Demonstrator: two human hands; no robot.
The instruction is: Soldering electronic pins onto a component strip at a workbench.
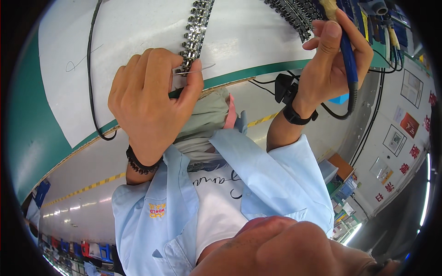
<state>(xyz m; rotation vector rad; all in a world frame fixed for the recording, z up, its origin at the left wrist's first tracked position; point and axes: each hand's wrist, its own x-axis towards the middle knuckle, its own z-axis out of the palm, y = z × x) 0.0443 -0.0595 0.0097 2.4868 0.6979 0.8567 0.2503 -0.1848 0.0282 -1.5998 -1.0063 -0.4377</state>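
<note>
On the white-covered bench lies a strip of small shiny metal connectors [197, 30], running away from me. My left hand [145, 101] is at its near end, thumb and index finger closed about a thin silver wire [205, 68] that looks like solder. The fingers hide part of the strip's end, and whether they also grip it I cannot make out. Raised at the right, my right hand [329, 64] grips a soldering iron [348, 60] by its blue handle, pen-fashion. The iron's tip is beyond the picture's upper edge.
More connector strips [292, 16] lie at the back right, near a cluster of tools [380, 9]. A black cable [92, 69] crosses the white sheet [57, 69] on the left. The iron's cord [338, 115] loops below my right hand, past the green bench edge [258, 70].
</note>
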